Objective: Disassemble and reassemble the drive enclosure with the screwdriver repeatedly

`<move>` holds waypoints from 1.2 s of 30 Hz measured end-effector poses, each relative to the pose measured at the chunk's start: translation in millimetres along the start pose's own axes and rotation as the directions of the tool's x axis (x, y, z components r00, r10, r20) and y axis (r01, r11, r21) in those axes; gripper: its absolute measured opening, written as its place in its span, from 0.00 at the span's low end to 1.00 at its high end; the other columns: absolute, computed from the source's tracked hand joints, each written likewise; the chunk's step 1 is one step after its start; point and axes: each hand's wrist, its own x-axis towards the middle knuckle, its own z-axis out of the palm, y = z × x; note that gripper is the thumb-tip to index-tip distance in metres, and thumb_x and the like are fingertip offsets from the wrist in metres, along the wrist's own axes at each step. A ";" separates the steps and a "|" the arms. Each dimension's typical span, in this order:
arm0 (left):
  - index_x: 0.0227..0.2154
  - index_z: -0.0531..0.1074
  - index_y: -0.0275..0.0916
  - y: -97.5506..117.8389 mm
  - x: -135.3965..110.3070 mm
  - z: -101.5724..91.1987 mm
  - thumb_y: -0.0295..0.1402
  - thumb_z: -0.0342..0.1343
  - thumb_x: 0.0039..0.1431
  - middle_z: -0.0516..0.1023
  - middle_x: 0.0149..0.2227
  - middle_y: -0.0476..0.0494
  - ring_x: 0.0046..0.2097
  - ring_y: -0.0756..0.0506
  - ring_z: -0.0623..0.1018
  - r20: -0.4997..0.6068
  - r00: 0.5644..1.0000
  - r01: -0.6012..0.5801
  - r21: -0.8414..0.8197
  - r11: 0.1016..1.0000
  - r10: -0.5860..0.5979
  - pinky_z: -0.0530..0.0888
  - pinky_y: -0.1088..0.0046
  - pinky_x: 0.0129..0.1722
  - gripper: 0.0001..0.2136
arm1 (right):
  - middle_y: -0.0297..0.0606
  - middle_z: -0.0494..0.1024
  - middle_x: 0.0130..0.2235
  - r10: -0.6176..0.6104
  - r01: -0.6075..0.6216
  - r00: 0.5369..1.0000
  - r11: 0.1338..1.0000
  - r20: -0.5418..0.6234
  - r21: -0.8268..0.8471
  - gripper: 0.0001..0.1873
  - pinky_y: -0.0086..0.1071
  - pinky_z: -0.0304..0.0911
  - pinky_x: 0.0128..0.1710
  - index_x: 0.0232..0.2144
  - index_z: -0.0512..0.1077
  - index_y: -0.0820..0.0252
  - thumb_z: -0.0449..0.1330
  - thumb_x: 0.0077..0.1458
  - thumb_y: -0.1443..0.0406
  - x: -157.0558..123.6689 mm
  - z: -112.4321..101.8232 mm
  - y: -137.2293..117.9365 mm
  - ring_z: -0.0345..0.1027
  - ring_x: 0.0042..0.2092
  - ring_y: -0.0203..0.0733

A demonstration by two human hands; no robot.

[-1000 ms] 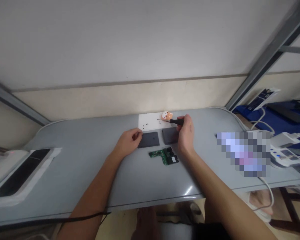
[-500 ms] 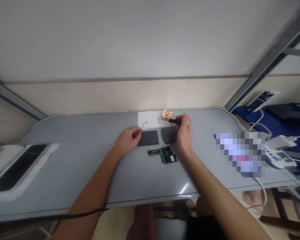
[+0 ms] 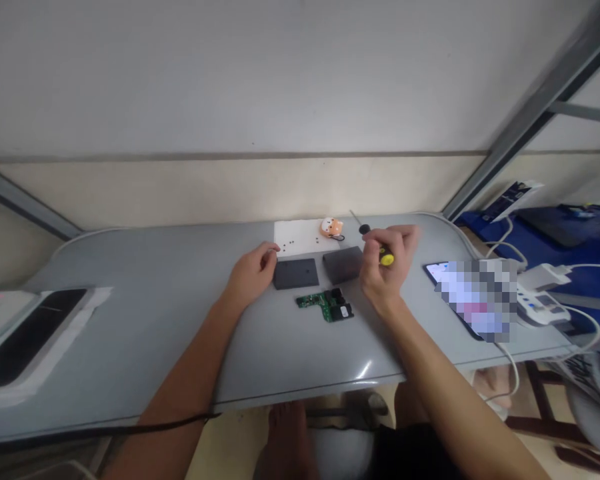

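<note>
My right hand (image 3: 387, 267) grips a screwdriver (image 3: 364, 229) with a black and yellow handle, its thin shaft pointing up and to the left, above the table. My left hand (image 3: 253, 273) rests at the left edge of a dark flat panel (image 3: 297, 274), fingers curled; whatever lies between them is hidden. A second dark casing piece (image 3: 341, 265) lies beside the panel, partly behind my right hand. Nearer me is a green circuit board (image 3: 325, 305) with black parts. Several tiny screws (image 3: 291, 242) are spread on a white sheet (image 3: 303, 230) behind the panel.
An orange and white animal-shaped case (image 3: 331, 227) sits on the sheet's right end. A lit phone (image 3: 440, 277) and a white power strip (image 3: 537, 303) with cables are on the right. Another dark device (image 3: 35, 333) lies at the far left. Grey table (image 3: 170, 267).
My right hand has moved right, lifting the screwdriver off the white sheet and tilting its tip upward. My left hand has shifted slightly, its index finger now nearer the sheet's edge.
</note>
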 end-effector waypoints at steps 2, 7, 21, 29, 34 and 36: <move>0.47 0.77 0.43 1.5 1.1 -0.9 0.37 0.50 0.70 0.80 0.32 0.47 0.33 0.44 0.76 -0.013 0.998 0.054 0.039 0.998 -0.054 0.66 0.70 0.34 0.12 | 0.45 0.72 0.43 -0.189 0.193 0.975 0.981 0.117 -0.021 0.12 0.43 0.66 0.46 0.34 0.73 0.54 0.58 0.69 0.56 3.8 -12.4 -6.4 0.69 0.47 0.49; 0.35 0.75 0.42 1.7 2.6 3.7 0.34 0.53 0.67 0.79 0.31 0.46 0.31 0.44 0.74 -0.013 0.992 0.123 0.146 0.982 -0.122 0.61 0.70 0.31 0.08 | 0.40 0.77 0.39 -0.314 0.480 0.542 0.877 0.780 0.019 0.14 0.37 0.65 0.36 0.37 0.74 0.55 0.53 0.74 0.60 4.1 -44.0 -20.4 0.70 0.37 0.42; 0.35 0.73 0.42 -3.6 2.8 1.7 0.31 0.51 0.67 0.78 0.30 0.46 0.29 0.44 0.72 0.091 0.996 -0.008 0.204 0.979 -0.010 0.59 0.69 0.29 0.06 | 0.47 0.73 0.65 -0.101 0.361 0.146 0.932 0.984 0.042 0.19 0.46 0.76 0.43 0.57 0.75 0.52 0.59 0.70 0.53 -14.4 -54.2 -2.9 0.82 0.45 0.51; 0.41 0.71 0.43 -4.0 1.7 -0.9 0.32 0.48 0.72 0.78 0.33 0.45 0.34 0.43 0.75 0.115 0.993 0.009 0.166 0.986 -0.028 0.63 0.69 0.33 0.07 | 0.43 0.78 0.61 -0.098 0.418 0.322 0.907 0.942 -0.049 0.17 0.38 0.62 0.35 0.53 0.80 0.50 0.62 0.68 0.51 21.4 -8.1 -6.5 0.78 0.40 0.45; 0.40 0.69 0.42 -2.9 1.2 -3.2 0.32 0.49 0.71 0.78 0.34 0.46 0.34 0.43 0.75 0.151 0.989 -0.013 0.165 0.986 -0.012 0.64 0.69 0.33 0.05 | 0.40 0.82 0.54 -0.045 0.371 0.324 0.925 0.945 -0.083 0.13 0.36 0.51 0.32 0.45 0.84 0.49 0.69 0.61 0.52 25.9 31.0 1.1 0.72 0.34 0.40; 0.40 0.69 0.42 -3.8 1.6 -2.7 0.31 0.49 0.70 0.78 0.33 0.46 0.33 0.43 0.75 0.153 0.988 -0.027 0.188 0.982 -0.002 0.63 0.68 0.32 0.05 | 0.39 0.82 0.53 -0.070 0.336 0.345 0.940 0.936 -0.054 0.13 0.36 0.51 0.32 0.45 0.84 0.48 0.69 0.61 0.53 18.6 36.5 6.4 0.72 0.34 0.39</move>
